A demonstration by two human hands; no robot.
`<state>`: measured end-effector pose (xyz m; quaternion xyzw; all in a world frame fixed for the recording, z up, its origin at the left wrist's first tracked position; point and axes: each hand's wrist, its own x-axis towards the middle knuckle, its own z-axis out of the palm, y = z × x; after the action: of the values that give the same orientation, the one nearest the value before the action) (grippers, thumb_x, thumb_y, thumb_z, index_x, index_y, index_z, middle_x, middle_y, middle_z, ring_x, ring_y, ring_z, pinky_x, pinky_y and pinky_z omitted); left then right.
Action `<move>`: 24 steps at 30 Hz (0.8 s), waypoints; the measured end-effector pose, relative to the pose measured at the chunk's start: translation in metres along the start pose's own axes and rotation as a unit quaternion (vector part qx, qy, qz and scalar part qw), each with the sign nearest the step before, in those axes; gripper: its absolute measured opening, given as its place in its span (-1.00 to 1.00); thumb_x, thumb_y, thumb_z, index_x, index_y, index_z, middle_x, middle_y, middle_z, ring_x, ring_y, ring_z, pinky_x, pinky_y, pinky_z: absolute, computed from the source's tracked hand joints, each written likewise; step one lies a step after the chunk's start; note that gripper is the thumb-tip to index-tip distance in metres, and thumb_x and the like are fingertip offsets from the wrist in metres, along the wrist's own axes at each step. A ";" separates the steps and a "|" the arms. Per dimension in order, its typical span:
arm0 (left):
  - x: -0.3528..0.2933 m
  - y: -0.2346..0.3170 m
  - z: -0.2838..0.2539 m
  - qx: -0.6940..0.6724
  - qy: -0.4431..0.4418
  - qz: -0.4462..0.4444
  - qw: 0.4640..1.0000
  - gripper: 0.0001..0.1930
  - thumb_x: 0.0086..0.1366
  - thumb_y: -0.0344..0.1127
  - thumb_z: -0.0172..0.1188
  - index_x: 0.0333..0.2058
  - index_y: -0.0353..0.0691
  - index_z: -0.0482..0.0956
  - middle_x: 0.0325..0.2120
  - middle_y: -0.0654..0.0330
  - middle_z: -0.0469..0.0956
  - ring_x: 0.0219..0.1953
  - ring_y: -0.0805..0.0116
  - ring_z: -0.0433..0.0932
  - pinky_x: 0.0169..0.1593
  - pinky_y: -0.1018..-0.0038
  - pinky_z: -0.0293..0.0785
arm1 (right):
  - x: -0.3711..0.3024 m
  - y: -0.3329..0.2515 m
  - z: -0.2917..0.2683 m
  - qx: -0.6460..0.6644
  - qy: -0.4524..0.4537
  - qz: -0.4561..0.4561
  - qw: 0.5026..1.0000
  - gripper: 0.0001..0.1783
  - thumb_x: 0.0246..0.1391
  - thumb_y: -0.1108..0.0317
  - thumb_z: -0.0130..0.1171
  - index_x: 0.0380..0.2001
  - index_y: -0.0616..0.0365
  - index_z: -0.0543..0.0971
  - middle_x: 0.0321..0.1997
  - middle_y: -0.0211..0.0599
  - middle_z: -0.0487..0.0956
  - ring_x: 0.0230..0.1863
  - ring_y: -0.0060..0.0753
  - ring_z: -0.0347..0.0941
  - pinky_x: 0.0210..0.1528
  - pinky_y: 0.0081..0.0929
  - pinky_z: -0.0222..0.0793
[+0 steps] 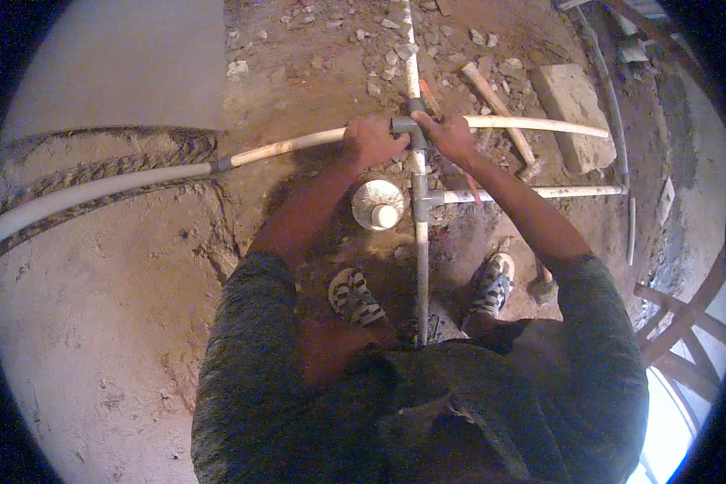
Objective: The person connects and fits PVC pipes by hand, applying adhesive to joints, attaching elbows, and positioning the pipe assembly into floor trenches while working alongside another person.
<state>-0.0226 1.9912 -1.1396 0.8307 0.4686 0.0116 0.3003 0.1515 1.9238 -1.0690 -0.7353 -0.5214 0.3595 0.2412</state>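
Observation:
My left hand point(371, 139) is closed round the white pipe point(286, 146) that comes in from the wall on the left, close to that pipe's right end. Beside it, my right hand point(449, 139) grips the grey tee fitting point(406, 126), its thumb pressed on the top. A dirty white pipe point(412, 68) runs away from the fitting's far side. From behind my right hand another white pipe point(540, 124) sticks out to the right; its inner end is hidden. Nearer me, a second grey tee point(423, 206) joins a near pipe point(422, 274) and a right-hand branch point(540, 193).
A white capped container point(377, 205) stands left of the pipe line. To the right lie a wooden-handled hammer point(500, 109), an orange-handled tool point(430, 98) and a pale stone block point(574, 118). Rubble point(395, 56) covers the far ground. My sandalled feet straddle the near pipe.

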 end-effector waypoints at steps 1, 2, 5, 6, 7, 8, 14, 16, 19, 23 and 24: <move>0.000 0.000 -0.001 0.016 0.006 0.008 1.000 -0.45 -0.01 0.20 0.21 -0.28 -0.21 0.63 -0.33 -0.06 0.64 -0.22 -0.06 0.62 -0.06 0.07 0.48 | -0.001 0.001 0.001 0.008 0.016 -0.018 1.000 -0.32 0.17 0.02 0.13 0.35 -0.28 0.23 0.04 0.11 0.54 0.06 0.13 0.47 0.10 -0.17 0.37; 0.000 0.001 -0.002 0.031 0.013 0.015 0.999 -0.45 -0.01 0.20 0.21 -0.29 -0.21 0.63 -0.32 -0.06 0.64 -0.21 -0.06 0.62 -0.06 0.07 0.48 | -0.002 0.001 0.000 0.017 0.024 -0.023 0.999 -0.32 0.17 0.03 0.14 0.35 -0.28 0.24 0.06 0.11 0.53 0.09 0.12 0.46 0.13 -0.18 0.35; -0.002 0.004 -0.003 0.023 0.018 0.011 1.000 -0.45 0.01 0.19 0.20 -0.27 -0.22 0.61 -0.29 -0.08 0.63 -0.20 -0.07 0.62 -0.06 0.06 0.48 | -0.005 -0.001 0.000 0.028 0.032 -0.030 0.999 -0.33 0.16 0.04 0.16 0.33 -0.28 0.26 0.12 0.08 0.50 0.14 0.10 0.43 0.19 -0.20 0.31; -0.002 0.004 -0.004 0.021 0.013 0.007 1.000 -0.45 0.01 0.19 0.20 -0.26 -0.22 0.61 -0.30 -0.08 0.63 -0.20 -0.07 0.61 -0.05 0.06 0.48 | -0.005 -0.003 0.000 0.030 0.030 -0.026 0.999 -0.33 0.15 0.04 0.16 0.33 -0.28 0.27 0.13 0.07 0.50 0.14 0.10 0.43 0.19 -0.20 0.31; -0.003 0.005 -0.006 0.019 0.007 0.005 1.000 -0.44 0.01 0.19 0.19 -0.25 -0.22 0.60 -0.30 -0.08 0.63 -0.20 -0.07 0.61 -0.05 0.05 0.48 | -0.005 -0.005 -0.001 0.031 0.030 -0.022 0.999 -0.34 0.15 0.04 0.16 0.32 -0.28 0.28 0.13 0.07 0.50 0.14 0.10 0.43 0.20 -0.21 0.30; -0.003 0.006 -0.008 0.017 0.000 0.002 1.000 -0.44 0.01 0.19 0.19 -0.25 -0.22 0.60 -0.30 -0.08 0.63 -0.19 -0.07 0.61 -0.05 0.05 0.48 | -0.006 -0.008 -0.002 0.034 0.027 -0.014 0.999 -0.35 0.15 0.03 0.16 0.32 -0.28 0.29 0.12 0.07 0.51 0.13 0.11 0.43 0.18 -0.20 0.31; -0.003 0.004 -0.010 0.035 0.009 0.031 0.999 -0.44 0.02 0.19 0.19 -0.23 -0.21 0.59 -0.32 -0.09 0.63 -0.23 -0.07 0.63 -0.09 0.08 0.50 | 0.003 0.013 0.009 0.012 0.045 -0.048 0.998 -0.33 0.15 -0.03 0.14 0.33 -0.30 0.28 0.05 0.10 0.53 0.07 0.14 0.46 0.11 -0.16 0.35; -0.002 0.003 -0.010 0.032 -0.010 0.024 0.999 -0.43 0.02 0.20 0.18 -0.21 -0.21 0.58 -0.31 -0.09 0.63 -0.25 -0.07 0.63 -0.10 0.09 0.50 | 0.004 0.009 0.005 0.006 0.010 -0.009 1.000 -0.31 0.15 -0.06 0.13 0.34 -0.32 0.25 0.04 0.10 0.53 0.05 0.15 0.47 0.07 -0.13 0.37; -0.002 0.004 -0.010 0.029 -0.015 0.017 0.999 -0.43 0.03 0.20 0.17 -0.21 -0.21 0.58 -0.31 -0.09 0.63 -0.24 -0.07 0.63 -0.10 0.09 0.50 | 0.004 0.002 -0.001 -0.019 -0.021 0.030 0.999 -0.29 0.14 -0.09 0.12 0.35 -0.35 0.22 0.05 0.09 0.52 0.02 0.17 0.48 0.03 -0.10 0.38; 0.001 -0.002 -0.003 0.040 0.012 0.036 0.999 -0.44 0.04 0.21 0.16 -0.24 -0.19 0.59 -0.32 -0.07 0.64 -0.23 -0.07 0.62 -0.08 0.08 0.49 | 0.009 0.015 0.010 -0.050 0.019 0.002 0.999 -0.29 0.15 -0.10 0.12 0.35 -0.44 0.20 0.08 0.09 0.51 0.00 0.18 0.50 0.01 -0.10 0.41; 0.001 -0.004 -0.001 0.046 0.016 0.031 0.998 -0.45 0.04 0.21 0.16 -0.24 -0.19 0.59 -0.32 -0.07 0.64 -0.22 -0.08 0.62 -0.07 0.08 0.49 | 0.010 0.018 0.012 -0.045 0.019 -0.001 0.999 -0.29 0.15 -0.10 0.12 0.35 -0.46 0.19 0.09 0.09 0.51 0.00 0.18 0.50 0.01 -0.11 0.41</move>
<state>-0.0252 1.9938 -1.1414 0.8574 0.4476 0.0132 0.2539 0.1552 1.9269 -1.0923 -0.7514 -0.5335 0.3213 0.2177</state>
